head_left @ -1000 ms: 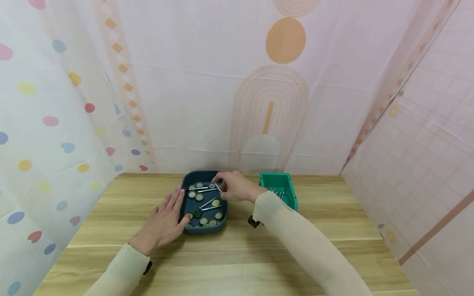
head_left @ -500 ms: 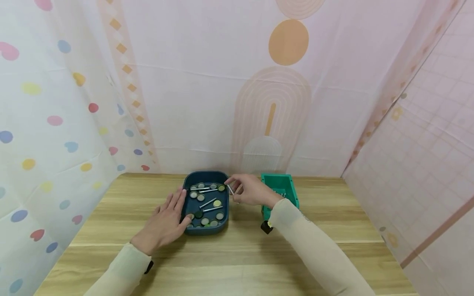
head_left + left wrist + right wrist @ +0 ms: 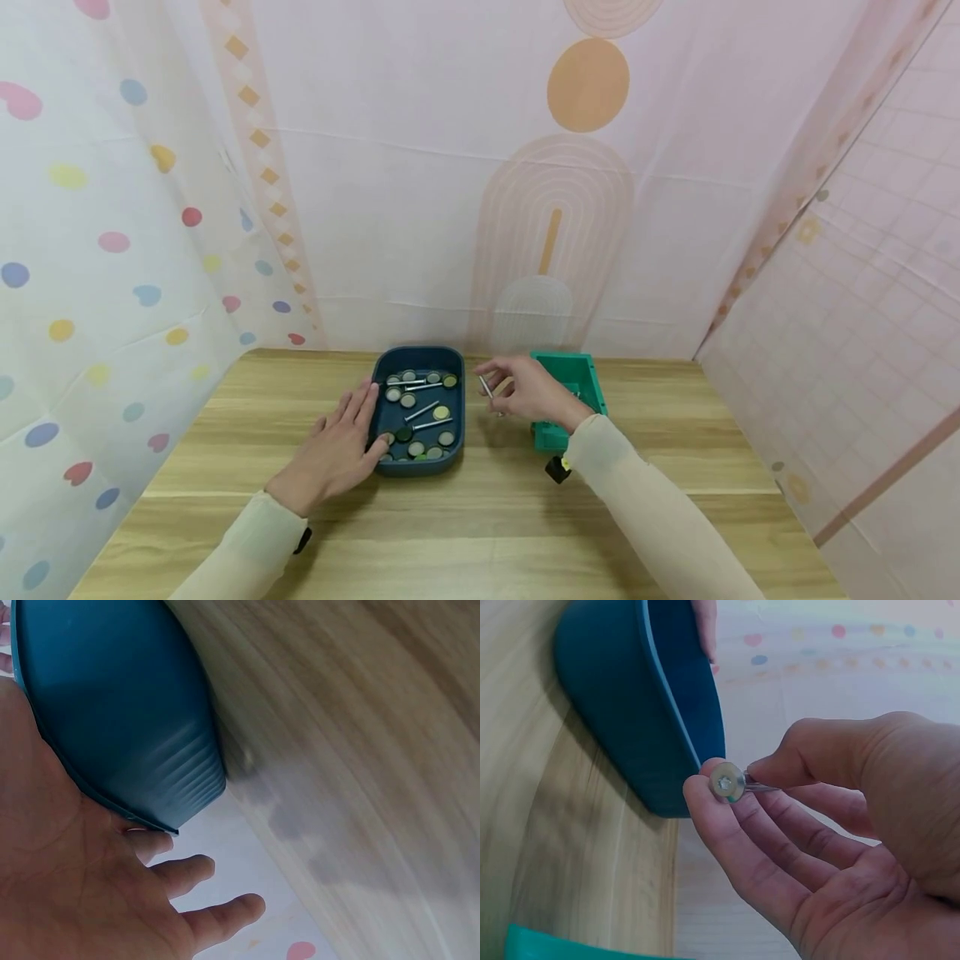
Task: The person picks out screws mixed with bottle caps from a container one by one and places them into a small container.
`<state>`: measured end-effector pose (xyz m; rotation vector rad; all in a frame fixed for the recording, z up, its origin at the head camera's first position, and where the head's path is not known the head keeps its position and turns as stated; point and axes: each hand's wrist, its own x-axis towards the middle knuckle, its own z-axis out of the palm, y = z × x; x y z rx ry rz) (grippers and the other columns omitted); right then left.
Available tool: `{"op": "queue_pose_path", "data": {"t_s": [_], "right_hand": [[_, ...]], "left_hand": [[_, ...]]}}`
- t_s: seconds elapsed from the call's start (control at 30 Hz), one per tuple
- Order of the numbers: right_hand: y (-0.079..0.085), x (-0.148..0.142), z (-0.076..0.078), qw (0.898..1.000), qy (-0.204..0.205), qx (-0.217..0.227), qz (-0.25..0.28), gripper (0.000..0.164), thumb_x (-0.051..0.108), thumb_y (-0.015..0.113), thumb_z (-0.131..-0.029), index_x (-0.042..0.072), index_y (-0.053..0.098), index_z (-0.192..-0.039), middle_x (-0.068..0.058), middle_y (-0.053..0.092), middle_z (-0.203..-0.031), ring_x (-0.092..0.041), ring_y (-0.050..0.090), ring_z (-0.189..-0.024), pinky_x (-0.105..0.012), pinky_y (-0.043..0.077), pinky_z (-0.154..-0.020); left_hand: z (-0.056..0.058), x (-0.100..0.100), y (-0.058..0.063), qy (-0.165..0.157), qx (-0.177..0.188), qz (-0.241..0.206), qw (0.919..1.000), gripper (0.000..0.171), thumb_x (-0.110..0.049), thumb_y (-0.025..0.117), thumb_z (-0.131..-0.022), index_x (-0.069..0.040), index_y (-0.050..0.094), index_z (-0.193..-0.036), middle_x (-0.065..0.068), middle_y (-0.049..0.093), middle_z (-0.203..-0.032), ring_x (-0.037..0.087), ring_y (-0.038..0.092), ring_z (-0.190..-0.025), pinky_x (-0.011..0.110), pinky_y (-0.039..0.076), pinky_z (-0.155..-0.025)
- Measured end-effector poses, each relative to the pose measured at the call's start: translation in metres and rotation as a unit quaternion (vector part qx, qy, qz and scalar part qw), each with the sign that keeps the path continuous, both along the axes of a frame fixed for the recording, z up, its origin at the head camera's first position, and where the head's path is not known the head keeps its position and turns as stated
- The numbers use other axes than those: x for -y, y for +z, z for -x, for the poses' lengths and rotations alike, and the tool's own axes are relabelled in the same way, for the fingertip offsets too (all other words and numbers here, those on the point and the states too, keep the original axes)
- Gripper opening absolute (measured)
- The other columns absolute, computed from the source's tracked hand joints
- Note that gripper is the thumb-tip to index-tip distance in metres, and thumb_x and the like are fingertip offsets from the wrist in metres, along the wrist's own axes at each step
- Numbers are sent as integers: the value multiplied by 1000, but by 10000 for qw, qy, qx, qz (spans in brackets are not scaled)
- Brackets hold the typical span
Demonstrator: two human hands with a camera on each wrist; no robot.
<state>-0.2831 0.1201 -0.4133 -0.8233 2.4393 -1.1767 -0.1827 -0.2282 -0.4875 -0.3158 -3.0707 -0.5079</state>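
My left hand (image 3: 333,450) rests on the left rim of a dark blue tray (image 3: 420,468), fingers straight and thumb over the edge. In the left wrist view, the tray wall (image 3: 120,697) lies against its palm. Inside the tray are several bolts (image 3: 432,424) and many round bottle caps (image 3: 441,412). My right hand (image 3: 525,390) is in the air between the tray and a green bin (image 3: 597,392), pinching a silver bolt (image 3: 487,386). The right wrist view shows the bolt's flat round head (image 3: 727,783), with a socket in it, between thumb and fingertips.
The green bin stands right of the tray, partly hidden by my right hand and forearm, with some bolts (image 3: 574,390) in it. Both containers sit on a wooden table (image 3: 450,533), near its back edge. Patterned cloth (image 3: 405,208) hangs behind and at both sides.
My right hand has moved right with the bolt, from above the tray's right side toward the green bin. The left hand has stayed on the tray rim.
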Motion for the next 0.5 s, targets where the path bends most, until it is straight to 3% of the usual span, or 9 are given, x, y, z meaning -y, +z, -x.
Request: {"op": "queue_pose_path", "data": {"t_s": [0.3,0.5], "right_hand": [[-1,-20,-4,9990,-320,222,211,54,-1,76,-107,12,70,-159,-15,80,-129,-45,86,-107,-60,72,-94],[-3,-35,-2,9979,-511,301,248,54,-3,75,-108,13,69,-160,-14,80,-129,-47,85,-109,-59,73,-92]], "left_hand": [[-1,-1,-1,21,-13,-23,10000,88,-45,55,-120,1,18,-185,25,15,-196,57,27,-178,88,35,-131],[-1,-1,0,19,13,-24,10000,87,-44,55,-120,1,18,-185,25,15,-196,58,26,-178,88,34,-131]]}}
